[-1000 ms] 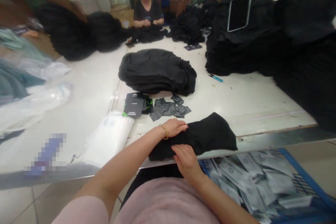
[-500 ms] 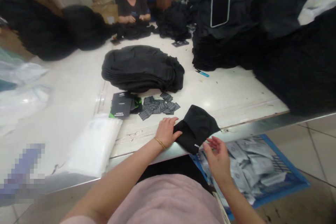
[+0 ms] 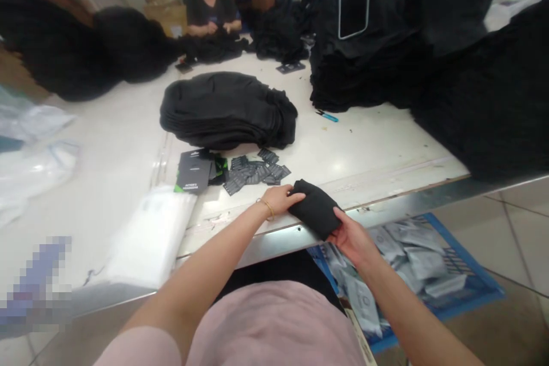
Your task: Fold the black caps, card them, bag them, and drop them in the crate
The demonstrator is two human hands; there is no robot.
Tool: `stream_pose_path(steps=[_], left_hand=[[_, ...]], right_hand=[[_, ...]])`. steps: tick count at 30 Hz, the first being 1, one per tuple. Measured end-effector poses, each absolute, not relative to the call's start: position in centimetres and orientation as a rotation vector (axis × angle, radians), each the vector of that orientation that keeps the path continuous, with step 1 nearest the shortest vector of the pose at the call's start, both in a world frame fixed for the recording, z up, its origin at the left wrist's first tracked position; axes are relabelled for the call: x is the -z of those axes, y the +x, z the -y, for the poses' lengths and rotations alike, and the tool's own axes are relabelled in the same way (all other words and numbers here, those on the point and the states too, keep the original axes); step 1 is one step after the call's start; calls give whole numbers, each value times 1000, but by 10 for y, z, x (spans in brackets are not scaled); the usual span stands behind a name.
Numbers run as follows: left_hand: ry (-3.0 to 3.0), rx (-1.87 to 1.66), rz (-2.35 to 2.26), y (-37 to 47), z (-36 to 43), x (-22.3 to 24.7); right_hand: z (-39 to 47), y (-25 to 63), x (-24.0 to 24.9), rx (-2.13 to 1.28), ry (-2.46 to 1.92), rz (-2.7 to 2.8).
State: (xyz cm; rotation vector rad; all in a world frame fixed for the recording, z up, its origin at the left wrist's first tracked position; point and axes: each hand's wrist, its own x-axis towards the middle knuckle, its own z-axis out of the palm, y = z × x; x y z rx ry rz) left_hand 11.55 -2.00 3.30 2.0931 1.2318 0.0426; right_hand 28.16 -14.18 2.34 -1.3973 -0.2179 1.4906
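A folded black cloth garment (image 3: 316,210) is held at the front edge of the table between both hands. My left hand (image 3: 283,199) grips its left end, thumb on top and fingers partly hidden behind the fabric. At the right end, my right hand (image 3: 348,234) pinches it, thumb above and fingers beneath. Just beyond lie small dark printed labels (image 3: 255,172) in a loose heap. Beside them is a stack of dark cards (image 3: 194,172) with green corners. A thick pile of folded black garments (image 3: 223,108) rests farther back.
Clear plastic bags (image 3: 150,234) lie left on the white table (image 3: 115,143). Blue thread snips (image 3: 328,116) sit near tall black piles; a phone (image 3: 354,6) rests on one. Below the edge, a blue crate (image 3: 472,297) holds packed bags. Another person (image 3: 212,8) works across the table.
The black garment has been folded into a smaller, narrow bundle, and its white lettering no longer shows. My right hand has moved from open beside it to gripping its right end.
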Motion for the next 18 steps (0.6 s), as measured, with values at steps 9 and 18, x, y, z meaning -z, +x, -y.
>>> stream_pose_path(steps=[9, 18], left_hand=[[1331, -803, -1569, 131, 64, -26], [487, -1084, -1059, 112, 111, -34]], right_hand=[[149, 260, -30, -1437, -1268, -25], [176, 238, -34, -1642, -1229, 49]])
